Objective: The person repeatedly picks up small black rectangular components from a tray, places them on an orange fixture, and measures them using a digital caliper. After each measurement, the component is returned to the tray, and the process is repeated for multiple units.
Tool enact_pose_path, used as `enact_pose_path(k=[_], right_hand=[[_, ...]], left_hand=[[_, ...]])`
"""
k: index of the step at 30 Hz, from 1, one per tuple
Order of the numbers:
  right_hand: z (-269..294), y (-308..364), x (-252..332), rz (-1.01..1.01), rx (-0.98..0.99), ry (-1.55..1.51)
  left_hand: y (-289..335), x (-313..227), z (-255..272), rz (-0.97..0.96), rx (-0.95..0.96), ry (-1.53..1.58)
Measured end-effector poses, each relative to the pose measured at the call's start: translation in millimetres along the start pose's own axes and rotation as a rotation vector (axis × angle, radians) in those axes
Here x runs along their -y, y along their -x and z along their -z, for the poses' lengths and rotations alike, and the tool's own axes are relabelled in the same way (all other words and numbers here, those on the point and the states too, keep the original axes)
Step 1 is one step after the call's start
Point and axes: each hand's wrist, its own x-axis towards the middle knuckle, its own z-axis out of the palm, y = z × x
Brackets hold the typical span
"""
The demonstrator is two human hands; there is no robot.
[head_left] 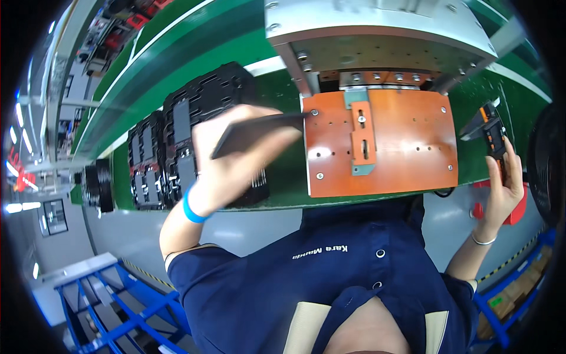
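Observation:
My left hand (227, 162), blurred by motion, grips a thin dark flat piece (254, 131) between thumb and fingers. One end of that piece reaches the left edge of the orange fixture plate (407, 135). On this plate a smaller orange block (358, 133) is screwed down over a greenish strip. At the right, the thumb and fingers of my right hand (506, 186) are closed on the lower end of a black and orange caliper (493, 133) with metal jaws, beside the plate.
Behind the plate stands a metal press frame (377, 35) with bolts. Black moulded trays (203, 100) are stacked on the green bench (283, 171) at the left. A dark round object (545, 165) is at the far right. Blue racks (118, 312) stand on the floor.

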Motion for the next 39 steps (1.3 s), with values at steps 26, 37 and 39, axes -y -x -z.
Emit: enact_pose_path(k=[26,37,39], right_hand=[[-27.6,-27.0,-131.9,0.175,-0.017,0.655],[-147.4,-34.6,146.4,1.308,0.559,-0.043],[-195.5,-20.8,170.5,1.446,0.719,-0.032]], left_hand=[[44.7,126.4,67.7,0.001,0.02,-0.838],[137.5,72.0,94.9,0.578,-0.393,-0.889],[140.7,60.0,79.3,0.66,-0.382,-0.942]])
